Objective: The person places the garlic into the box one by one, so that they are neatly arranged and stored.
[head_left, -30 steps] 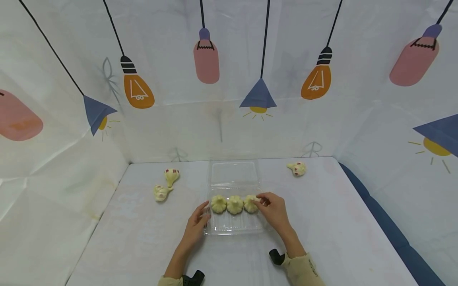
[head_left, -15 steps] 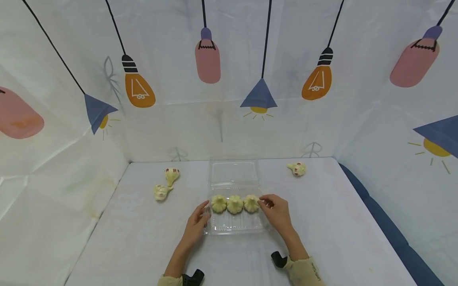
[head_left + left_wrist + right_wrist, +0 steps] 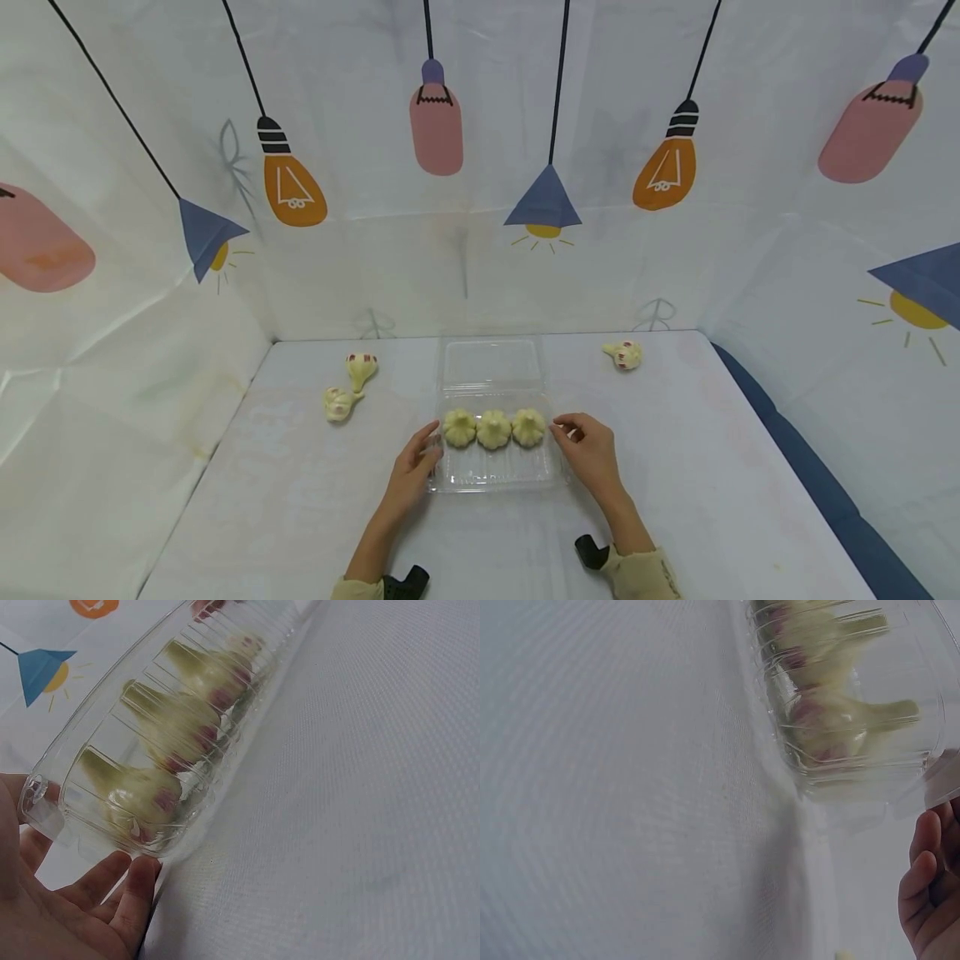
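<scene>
A clear plastic clamshell container (image 3: 495,479) lies on the white table with its lid (image 3: 491,363) folded back. Three garlic bulbs stand in a row inside it: the left bulb (image 3: 459,427), the middle bulb (image 3: 493,430) and the right bulb (image 3: 528,427). My left hand (image 3: 408,477) holds the container's left edge, its thumb at the rim and the other fingers beside the wall. Through the plastic, the left wrist view shows the bulbs' stems upright. At the right rim is my right hand (image 3: 591,454), its fingers loosely bent and holding nothing.
Two more garlic bulbs lie at the back left, an upper bulb (image 3: 362,368) and a lower bulb (image 3: 340,404) close together. Another bulb (image 3: 625,355) lies at the back right. A white curtain (image 3: 360,267) with printed lamps surrounds the table (image 3: 712,500).
My right hand has let go of the right garlic bulb and drawn right to the container's rim. The left hand and the container have stayed in place.
</scene>
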Motion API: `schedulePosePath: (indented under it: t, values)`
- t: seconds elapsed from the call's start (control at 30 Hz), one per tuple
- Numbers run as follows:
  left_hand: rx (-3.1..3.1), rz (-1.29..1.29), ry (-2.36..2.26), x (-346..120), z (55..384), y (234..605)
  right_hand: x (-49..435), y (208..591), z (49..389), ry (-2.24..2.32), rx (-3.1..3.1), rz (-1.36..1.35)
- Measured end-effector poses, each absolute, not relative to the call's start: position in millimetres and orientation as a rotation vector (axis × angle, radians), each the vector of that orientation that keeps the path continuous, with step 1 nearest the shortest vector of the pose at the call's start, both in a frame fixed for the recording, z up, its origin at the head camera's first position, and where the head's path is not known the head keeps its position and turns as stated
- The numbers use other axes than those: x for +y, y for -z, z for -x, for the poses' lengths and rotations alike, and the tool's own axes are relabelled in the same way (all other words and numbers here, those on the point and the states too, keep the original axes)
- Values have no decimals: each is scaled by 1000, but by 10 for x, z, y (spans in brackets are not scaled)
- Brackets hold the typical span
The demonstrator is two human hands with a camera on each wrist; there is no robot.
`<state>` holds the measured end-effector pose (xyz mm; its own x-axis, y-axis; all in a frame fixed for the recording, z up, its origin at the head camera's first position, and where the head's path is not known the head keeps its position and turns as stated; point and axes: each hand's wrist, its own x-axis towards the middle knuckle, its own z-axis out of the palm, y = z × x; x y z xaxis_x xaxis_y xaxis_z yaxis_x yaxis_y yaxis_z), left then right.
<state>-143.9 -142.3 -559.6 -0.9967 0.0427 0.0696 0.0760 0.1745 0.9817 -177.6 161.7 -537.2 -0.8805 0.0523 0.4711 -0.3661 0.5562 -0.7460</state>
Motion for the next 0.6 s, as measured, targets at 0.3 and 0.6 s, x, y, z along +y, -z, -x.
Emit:
schedulePosePath:
  t: [0.3,0.6]
  values:
    - [-2403,102,2013,-1450,1443,5603,1683,5416,1764,-1325,-2388,-180]
    - [-2435,114,2063,-1390,1342,5238,1901,5392,1812,-1269,-2345,-175]
